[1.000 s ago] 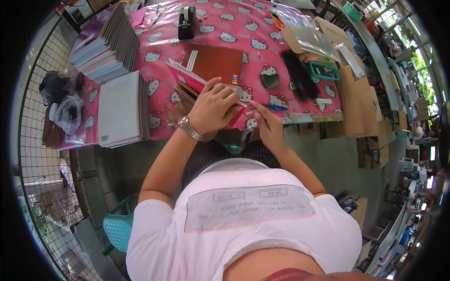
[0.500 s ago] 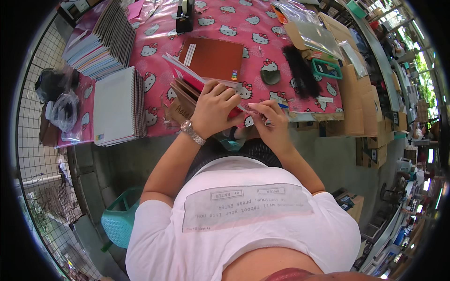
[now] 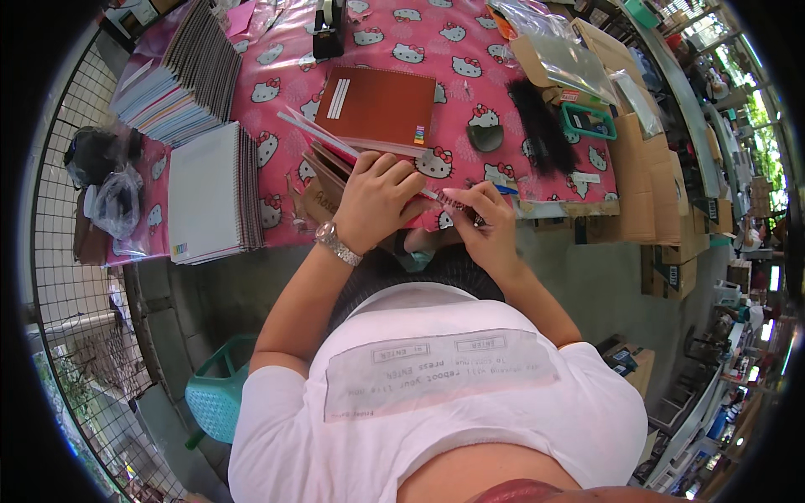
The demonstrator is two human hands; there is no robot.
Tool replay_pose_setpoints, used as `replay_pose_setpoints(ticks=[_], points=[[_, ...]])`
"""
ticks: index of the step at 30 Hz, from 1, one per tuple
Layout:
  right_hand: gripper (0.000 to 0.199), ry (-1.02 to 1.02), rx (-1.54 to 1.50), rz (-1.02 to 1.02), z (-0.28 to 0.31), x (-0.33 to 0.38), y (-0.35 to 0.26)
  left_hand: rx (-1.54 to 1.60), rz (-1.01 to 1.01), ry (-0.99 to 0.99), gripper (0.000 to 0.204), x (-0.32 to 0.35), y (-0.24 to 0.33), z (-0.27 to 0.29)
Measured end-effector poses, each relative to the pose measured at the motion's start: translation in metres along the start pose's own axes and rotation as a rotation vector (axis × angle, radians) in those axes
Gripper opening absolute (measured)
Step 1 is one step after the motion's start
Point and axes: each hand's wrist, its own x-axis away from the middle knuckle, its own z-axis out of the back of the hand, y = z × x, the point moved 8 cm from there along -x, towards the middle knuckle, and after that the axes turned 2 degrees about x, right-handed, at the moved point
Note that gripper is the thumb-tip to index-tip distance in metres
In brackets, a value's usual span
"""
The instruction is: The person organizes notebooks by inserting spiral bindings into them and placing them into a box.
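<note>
One thin notebook (image 3: 321, 132), seen almost edge-on with its white pages showing, slants across the near edge of the counter (image 3: 457, 92), its far end up and to the left; whether it touches the surface is hard to tell. The left hand (image 3: 381, 197) lies over its middle, the grip closed around it, knuckles up and a metal-banded watch (image 3: 338, 243) on the wrist. The right hand (image 3: 486, 222) is at the notebook's near right end, its grip narrow, thumb and forefinger close together; I cannot tell whether they pinch the edge or only touch it. Brown cardboard (image 3: 320, 201) stands just beside the left hand. Beyond the hands, a closed red-brown notebook (image 3: 377, 105) lies flat, with three white stripes on its cover. To the left are a low stack of spiral notebooks (image 3: 205, 193), pale side up, and a taller leaning stack (image 3: 180, 88) behind it. A black tape dispenser (image 3: 329, 38) stands at the far side. To the right lie a dark curved piece (image 3: 485, 138), a bundle of black strands (image 3: 541, 126) and a teal basket (image 3: 613, 127), with an opened cardboard box (image 3: 641, 180) farther out.
</note>
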Motion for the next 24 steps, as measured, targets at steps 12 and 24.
replay_pose_setpoints(ticks=[12,24], points=[[0.031,-0.323,-0.256,-0.272,-0.011,-0.009,0.033,0.000,0.024,-0.053,0.026,-0.009,-0.003,-0.005],[0.042,-0.589,-0.136,-0.219,-0.013,-0.023,-0.018,0.041,-0.004,-0.239,0.024,0.001,0.006,0.000]])
